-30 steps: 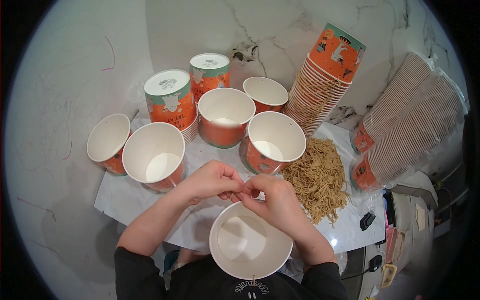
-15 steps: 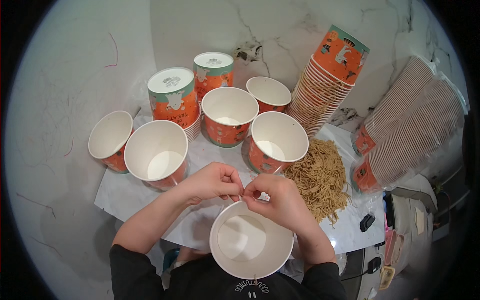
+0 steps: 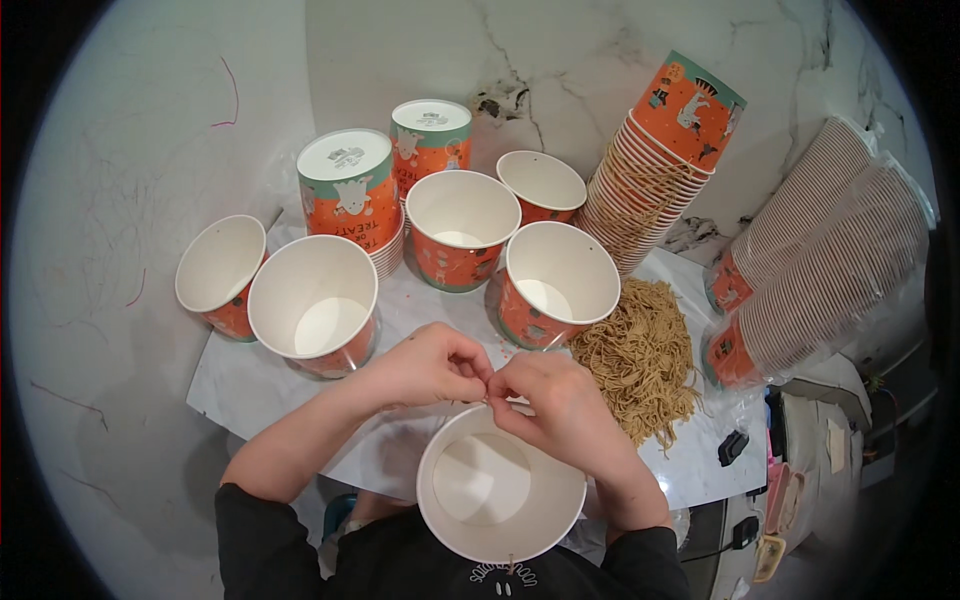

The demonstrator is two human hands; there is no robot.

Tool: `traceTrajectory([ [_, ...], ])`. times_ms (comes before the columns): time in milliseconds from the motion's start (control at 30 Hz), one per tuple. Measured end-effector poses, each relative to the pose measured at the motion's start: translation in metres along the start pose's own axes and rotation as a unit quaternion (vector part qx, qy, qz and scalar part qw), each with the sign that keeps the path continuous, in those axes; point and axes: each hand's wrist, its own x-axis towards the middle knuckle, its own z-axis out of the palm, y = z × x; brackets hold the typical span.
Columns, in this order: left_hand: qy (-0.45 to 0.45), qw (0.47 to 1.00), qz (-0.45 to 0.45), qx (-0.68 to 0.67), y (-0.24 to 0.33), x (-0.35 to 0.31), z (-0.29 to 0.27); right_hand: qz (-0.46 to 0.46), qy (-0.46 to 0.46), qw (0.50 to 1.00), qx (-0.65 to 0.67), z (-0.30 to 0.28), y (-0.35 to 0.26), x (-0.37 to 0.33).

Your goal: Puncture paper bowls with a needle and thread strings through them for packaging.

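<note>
An open paper bucket [image 3: 485, 480], white inside, leans against my front with its mouth facing up. A short bit of tan cord [image 3: 511, 562] shows at its near rim. Over the far rim my two hands meet, fingertips together. My left hand [image 3: 435, 368] is closed in a pinch, and my right hand [image 3: 545, 400] pinches against it with curled fingers. Between them is what looks like a thin cord end, mostly hidden by the fingers. To the right of my right hand lies a heap of tan cords [image 3: 640, 360].
Several upright orange buckets, one a large bucket [image 3: 313, 300], stand across the white-covered table [image 3: 230, 385]. Upside-down buckets [image 3: 350, 205] are behind them. A tall leaning stack [image 3: 650, 180] has cords on its sides. Plastic-wrapped stacks [image 3: 830, 270] and a small black object [image 3: 733, 447] are at right.
My fingertips have drawn closer together at the far rim, and the right fingers have curled in more. The buckets and the cord heap stay in place.
</note>
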Motion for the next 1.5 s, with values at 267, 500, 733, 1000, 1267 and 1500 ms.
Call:
traceTrajectory([
  [267,0.159,0.983,0.072,-0.062,-0.016,-0.003,0.022,0.138,-0.004,0.972,0.189,0.005,0.023,0.006],
  [500,0.188,0.958,0.152,-0.157,-0.034,0.002,0.025,0.161,-0.025,0.937,0.31,0.015,0.042,0.009],
  [733,0.199,0.946,0.135,-0.218,-0.037,0.002,0.025,0.179,-0.038,0.914,0.363,0.016,0.041,0.011],
  [1000,0.185,0.944,0.139,-0.233,-0.043,0.002,0.023,0.179,-0.051,0.908,0.374,0.017,0.041,0.011],
  [1267,0.21,0.945,0.126,-0.217,-0.035,-0.001,0.027,0.173,0.007,0.961,0.217,0.019,0.022,0.01],
  [1500,0.216,0.951,0.11,-0.192,-0.033,0.002,0.028,0.187,0.019,0.973,0.136,0.014,0.012,0.008],
])
